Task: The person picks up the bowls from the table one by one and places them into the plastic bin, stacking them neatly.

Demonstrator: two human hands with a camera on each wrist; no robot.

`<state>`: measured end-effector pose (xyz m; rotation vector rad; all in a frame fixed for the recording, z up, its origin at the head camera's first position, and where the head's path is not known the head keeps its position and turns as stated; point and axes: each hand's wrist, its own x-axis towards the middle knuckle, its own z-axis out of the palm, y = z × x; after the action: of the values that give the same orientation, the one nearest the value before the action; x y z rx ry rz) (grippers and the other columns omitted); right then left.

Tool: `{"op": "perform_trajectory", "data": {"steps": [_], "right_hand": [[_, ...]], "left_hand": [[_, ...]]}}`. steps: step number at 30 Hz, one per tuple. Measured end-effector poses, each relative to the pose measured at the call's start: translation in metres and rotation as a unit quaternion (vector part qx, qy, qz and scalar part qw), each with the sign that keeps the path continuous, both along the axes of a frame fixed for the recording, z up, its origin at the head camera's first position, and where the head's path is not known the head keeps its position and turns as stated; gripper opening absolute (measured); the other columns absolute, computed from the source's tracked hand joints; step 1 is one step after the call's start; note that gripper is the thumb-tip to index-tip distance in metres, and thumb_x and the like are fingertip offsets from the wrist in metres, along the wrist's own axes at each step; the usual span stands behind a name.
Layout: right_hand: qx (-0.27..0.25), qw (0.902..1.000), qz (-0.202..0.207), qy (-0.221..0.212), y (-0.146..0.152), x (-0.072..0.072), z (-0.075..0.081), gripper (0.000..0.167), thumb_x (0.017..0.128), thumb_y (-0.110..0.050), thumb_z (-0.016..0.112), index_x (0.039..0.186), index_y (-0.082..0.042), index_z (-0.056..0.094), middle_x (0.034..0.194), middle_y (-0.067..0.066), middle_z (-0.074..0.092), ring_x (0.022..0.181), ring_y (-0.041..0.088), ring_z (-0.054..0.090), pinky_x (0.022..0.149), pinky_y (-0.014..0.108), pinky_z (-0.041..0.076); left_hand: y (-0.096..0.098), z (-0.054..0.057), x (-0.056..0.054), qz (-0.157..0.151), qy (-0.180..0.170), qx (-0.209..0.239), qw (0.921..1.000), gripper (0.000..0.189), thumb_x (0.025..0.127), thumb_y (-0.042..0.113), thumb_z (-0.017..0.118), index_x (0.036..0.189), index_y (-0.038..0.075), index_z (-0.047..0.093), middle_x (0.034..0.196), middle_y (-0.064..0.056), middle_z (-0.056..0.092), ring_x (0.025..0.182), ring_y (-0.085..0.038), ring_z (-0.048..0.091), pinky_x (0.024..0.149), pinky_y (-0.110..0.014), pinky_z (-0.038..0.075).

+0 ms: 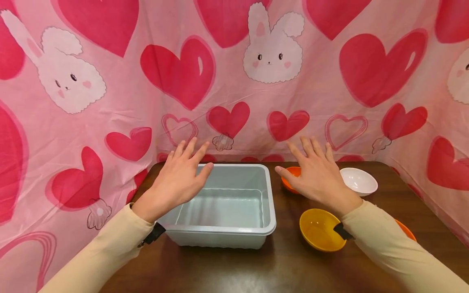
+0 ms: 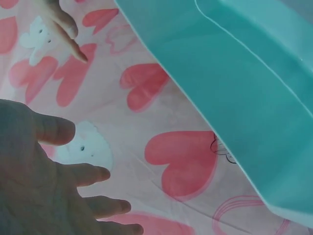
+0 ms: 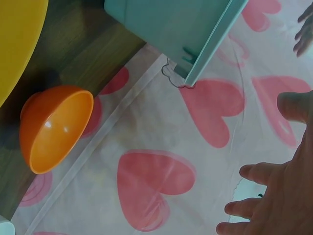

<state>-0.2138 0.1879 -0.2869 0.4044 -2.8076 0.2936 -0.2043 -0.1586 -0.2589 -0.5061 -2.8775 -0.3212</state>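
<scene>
In the head view my left hand is raised over the left side of a pale grey-blue plastic basin, its fingers spread and holding nothing. My right hand hovers over the bowls on the right, also with spread fingers and nothing in it. Beneath and beside it are an orange bowl, partly hidden by the hand, a white bowl and a yellow bowl. Another orange bowl shows only its edge behind the right sleeve. The basin's visible inside holds nothing.
Everything stands on a dark brown wooden table. A pink cloth with hearts and rabbits hangs behind the table and along both sides. In the right wrist view the orange bowl sits near the table's edge.
</scene>
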Motion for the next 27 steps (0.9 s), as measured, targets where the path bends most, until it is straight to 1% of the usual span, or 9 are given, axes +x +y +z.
{"op": "perform_trajectory", "data": {"steps": [3, 7, 11, 15, 19, 23, 27], "right_hand": [[0.001, 1.0000, 0.001, 0.001, -0.002, 0.003, 0.000, 0.091, 0.098, -0.074, 0.048, 0.165, -0.014, 0.037, 0.169, 0.026, 0.021, 0.155, 0.048, 0.011, 0.119, 0.072, -0.003], [0.001, 1.0000, 0.003, -0.004, -0.004, 0.006, 0.001, 0.091, 0.098, -0.074, 0.047, 0.166, -0.014, 0.035, 0.170, 0.025, 0.019, 0.156, 0.048, 0.009, 0.119, 0.071, -0.006], [0.001, 0.9999, 0.008, -0.006, -0.006, 0.009, 0.001, 0.091, 0.098, -0.074, 0.046, 0.166, -0.014, 0.034, 0.171, 0.025, 0.018, 0.157, 0.048, 0.008, 0.119, 0.070, -0.008], [0.000, 0.9999, 0.010, 0.007, -0.006, 0.012, -0.001, 0.089, 0.099, -0.071, 0.049, 0.166, -0.014, 0.034, 0.170, 0.025, 0.020, 0.156, 0.048, 0.011, 0.120, 0.070, -0.004], [-0.004, 0.9996, 0.011, 0.024, -0.007, 0.015, -0.003, 0.087, 0.099, -0.068, 0.052, 0.165, -0.013, 0.038, 0.169, 0.025, 0.024, 0.155, 0.048, 0.015, 0.120, 0.071, 0.001], [-0.013, 0.9994, 0.010, 0.029, -0.007, 0.020, -0.004, 0.085, 0.099, -0.067, 0.054, 0.163, -0.014, 0.041, 0.169, 0.024, 0.025, 0.155, 0.048, 0.016, 0.121, 0.070, 0.003], [-0.017, 0.9993, 0.011, 0.033, -0.007, 0.025, -0.005, 0.084, 0.099, -0.067, 0.053, 0.164, -0.015, 0.040, 0.168, 0.024, 0.026, 0.154, 0.048, 0.019, 0.121, 0.070, 0.004]], "left_hand": [[-0.003, 0.002, 0.003, -0.001, 0.001, 0.002, 1.0000, 0.069, 0.107, 0.046, 0.050, 0.167, 0.019, 0.032, 0.171, -0.019, 0.022, 0.155, -0.047, 0.016, 0.122, -0.066, 0.013], [-0.007, 0.005, 0.009, -0.005, 0.011, 0.004, 0.9999, 0.069, 0.106, 0.044, 0.051, 0.167, 0.016, 0.033, 0.169, -0.020, 0.025, 0.154, -0.046, 0.022, 0.121, -0.065, 0.019], [-0.011, 0.007, 0.014, -0.006, 0.018, 0.004, 0.9998, 0.070, 0.106, 0.042, 0.054, 0.167, 0.015, 0.033, 0.169, -0.021, 0.027, 0.153, -0.046, 0.025, 0.120, -0.065, 0.023], [-0.015, 0.008, 0.019, -0.006, 0.026, 0.007, 0.9996, 0.071, 0.105, 0.041, 0.055, 0.167, 0.014, 0.033, 0.168, -0.022, 0.028, 0.152, -0.045, 0.025, 0.120, -0.064, 0.024], [-0.018, 0.007, 0.023, -0.006, 0.039, 0.016, 0.9991, 0.070, 0.106, 0.042, 0.055, 0.166, 0.015, 0.034, 0.167, -0.021, 0.031, 0.151, -0.043, 0.030, 0.120, -0.061, 0.026], [-0.020, 0.006, 0.028, -0.007, 0.050, 0.026, 0.9984, 0.068, 0.106, 0.041, 0.055, 0.166, 0.015, 0.036, 0.164, -0.020, 0.035, 0.149, -0.040, 0.034, 0.119, -0.060, 0.029], [-0.023, 0.004, 0.032, -0.005, 0.052, 0.033, 0.9981, 0.066, 0.106, 0.039, 0.056, 0.164, 0.012, 0.039, 0.159, -0.020, 0.040, 0.144, -0.040, 0.039, 0.118, -0.060, 0.031]]}}
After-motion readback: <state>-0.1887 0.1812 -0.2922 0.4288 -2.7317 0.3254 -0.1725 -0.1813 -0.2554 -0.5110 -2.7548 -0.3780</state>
